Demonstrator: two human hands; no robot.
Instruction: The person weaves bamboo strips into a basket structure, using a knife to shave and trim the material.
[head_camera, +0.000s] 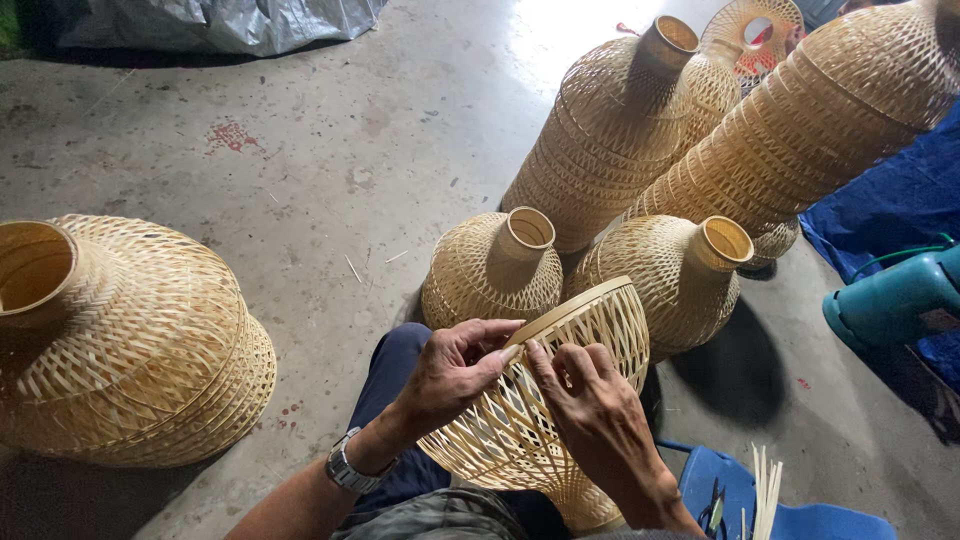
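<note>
The person sits over a concrete floor (330, 170) with a half-woven bamboo shade (560, 400) resting on the lap, its open rim tilted up and away. The left hand (455, 370) grips the near edge of the rim band, thumb and fingers closed on it. The right hand (595, 405) lies over the lattice just beside it, fingertips pinched at the same spot on the rim; the two hands are nearly touching. A wristwatch (345, 468) sits on the left wrist.

Judgement: the step is tucking or tightening a strip end at the rim. To do it well, the left hand should brace the band firmly so the ring does not distort, while the right hand works the strip flat along the weave, without kinking it.

Loose bamboo strips (766, 490) stand just right of the right forearm, over a blue stool (800, 515). Finished shades (495, 265) stand on the floor ahead; a larger stack (120, 340) sits well to the left.
</note>
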